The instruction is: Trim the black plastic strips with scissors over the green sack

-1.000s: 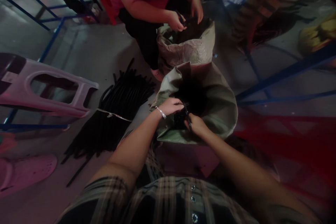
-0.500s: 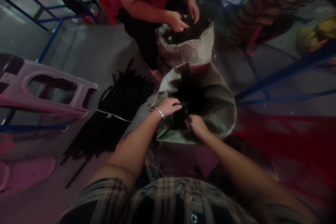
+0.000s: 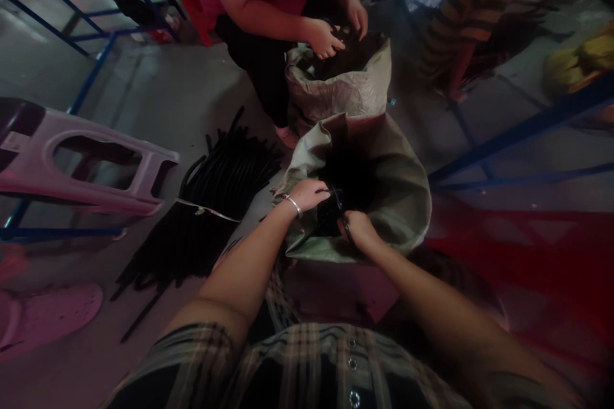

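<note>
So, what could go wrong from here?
The dark scissor-like tool in the right hand is close to the left fingers, so a slip might nick them. The small black piece they hold could drop into the sack, where the shadow might hide it. Someone could trip on the black bundle on the floor.

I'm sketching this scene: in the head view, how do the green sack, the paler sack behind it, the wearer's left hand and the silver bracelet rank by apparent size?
Largest to smallest:
1. Green sack (nearer the camera, so true sizes unsure)
2. Paler sack
3. Left hand
4. Silver bracelet
</note>
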